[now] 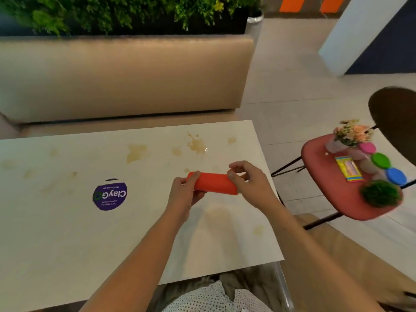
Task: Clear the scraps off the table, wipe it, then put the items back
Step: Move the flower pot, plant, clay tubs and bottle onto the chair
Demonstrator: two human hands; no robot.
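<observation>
1. We hold an orange roll, which looks like a rolled cloth, between both hands, just above the table.
2. Our left hand grips the roll's left end, with the thumb over the top and the fingers curled underneath.
3. Our right hand pinches the roll's right end with the thumb and fingertips, and the other fingers are loosely bent above it.
4. The roll lies roughly level and spans the gap between the two hands.
5. Beyond the hands, the tabletop carries yellowish-brown stains, with a larger splash straight ahead of the roll.
6. Well to the left of our left hand, a round purple sticker is stuck flat on the table.
7. To the right of our right hand, apart from the table, stands a chair with a red seat.
8. On that seat we see:
   - a small flower pot
   - tubs with a pink lid, a green lid and a blue lid
   - a yellow packet just left of the tubs
   - a green mossy ball at the seat's near edge
9. Far beyond the hands, across the table, runs a beige bench with green plants behind it.
</observation>
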